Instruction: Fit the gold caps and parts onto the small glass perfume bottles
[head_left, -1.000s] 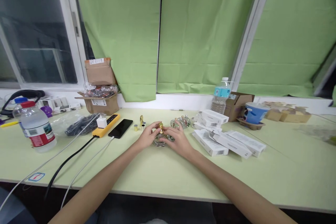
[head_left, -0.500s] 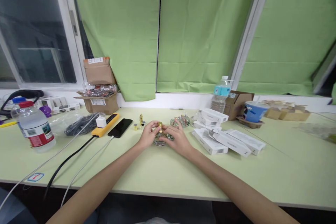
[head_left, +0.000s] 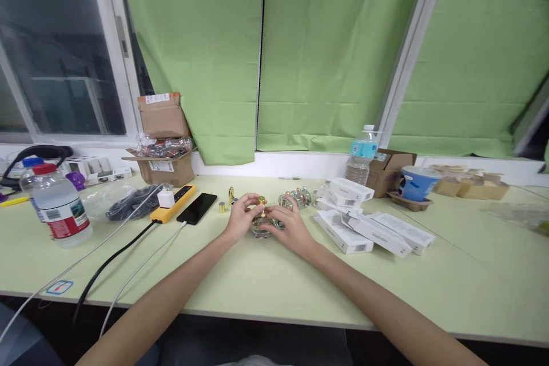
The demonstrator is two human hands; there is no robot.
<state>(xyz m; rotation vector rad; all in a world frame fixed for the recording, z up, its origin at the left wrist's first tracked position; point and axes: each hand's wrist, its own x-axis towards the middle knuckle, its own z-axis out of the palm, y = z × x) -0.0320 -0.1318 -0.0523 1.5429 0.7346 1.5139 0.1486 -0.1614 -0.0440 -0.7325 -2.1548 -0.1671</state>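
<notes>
A clear glass perfume bottle (head_left: 260, 232) stands on the table between my hands, with a gold piece (head_left: 261, 199) at its top. My left hand (head_left: 239, 221) is closed, thumb and fingers pinching at the gold top from the left. From the right, my right hand (head_left: 293, 226) holds the bottle, its thumb across the glass and fingers around the neck. Part of the bottle is hidden by my fingers. Behind my right hand lie several more glass bottles (head_left: 301, 197). Left of my left hand are a small gold cap (head_left: 222, 207) and an upright gold piece (head_left: 231, 194).
White boxes (head_left: 343, 233) are piled to the right, near a water bottle (head_left: 362, 151) and a blue cup (head_left: 415, 182). A black phone (head_left: 197, 209), an orange power strip (head_left: 171, 206) with cables, a red-capped bottle (head_left: 60, 206) and a cardboard box (head_left: 165, 168) are at left.
My left hand has shifted and turned slightly at the gold top, its fingers now covering part of the gold pieces behind. My right hand stays on the bottle.
</notes>
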